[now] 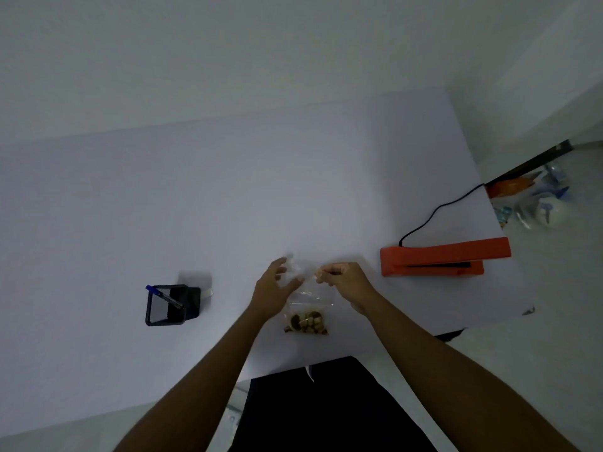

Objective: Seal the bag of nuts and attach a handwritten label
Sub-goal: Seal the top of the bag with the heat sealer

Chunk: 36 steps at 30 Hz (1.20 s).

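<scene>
A clear plastic bag [310, 296] lies on the white table [228, 190] with brown and pale nuts [306, 322] gathered at its near end. My left hand [272, 288] rests at the bag's far left corner, fingers spread and loosely bent over the open mouth. My right hand [342, 278] pinches the bag's far right edge between curled fingers and thumb. An orange heat sealer [440, 257] sits to the right of the bag, its jaw facing me.
A black mesh pen holder [169, 306] with a blue pen [163, 295] stands to the left, a pale slip behind it. The sealer's black cord [437, 212] runs off the table's right edge. Plastic clutter [535, 203] lies beyond that edge.
</scene>
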Motion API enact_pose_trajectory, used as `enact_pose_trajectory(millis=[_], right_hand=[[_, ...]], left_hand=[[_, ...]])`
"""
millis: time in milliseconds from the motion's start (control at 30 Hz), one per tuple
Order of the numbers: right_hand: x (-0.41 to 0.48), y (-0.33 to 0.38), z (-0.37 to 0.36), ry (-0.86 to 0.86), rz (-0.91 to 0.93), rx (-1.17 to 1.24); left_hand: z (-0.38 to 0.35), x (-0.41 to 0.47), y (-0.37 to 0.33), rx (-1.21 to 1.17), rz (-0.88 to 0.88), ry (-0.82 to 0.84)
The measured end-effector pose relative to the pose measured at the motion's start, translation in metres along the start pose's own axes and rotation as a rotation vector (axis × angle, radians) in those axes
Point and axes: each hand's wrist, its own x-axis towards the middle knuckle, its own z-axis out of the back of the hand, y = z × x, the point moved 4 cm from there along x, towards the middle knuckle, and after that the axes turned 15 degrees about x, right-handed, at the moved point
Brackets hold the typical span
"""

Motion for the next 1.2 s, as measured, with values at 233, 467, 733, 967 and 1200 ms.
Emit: enact_pose_trajectory(millis=[233,467,733,967,1200], right_hand=[[-0.028,0.006,0.001,-0.036,0.015,0.022],[-0.054,0.003,0.019,-0.079,0.058,0.054],[-0.073,0.003,0.075,-0.048,0.091,0.090],[-0.082,0.002,0.181,-0.014,0.081,0.069],[-0.081,-0.002,0.253,-0.024,0.044,0.088]], left_hand=[[0.012,-0.003,-0.013,-0.221,-0.040,0.160],[-0.007,-0.019,-0.024,-0.353,0.013,0.272],[-0.042,-0.029,-0.066,-0.309,-0.029,0.319],[-0.121,-0.034,-0.127,-0.325,0.006,0.332],[-0.181,-0.039,-0.179,-0.321,0.078,0.246]])
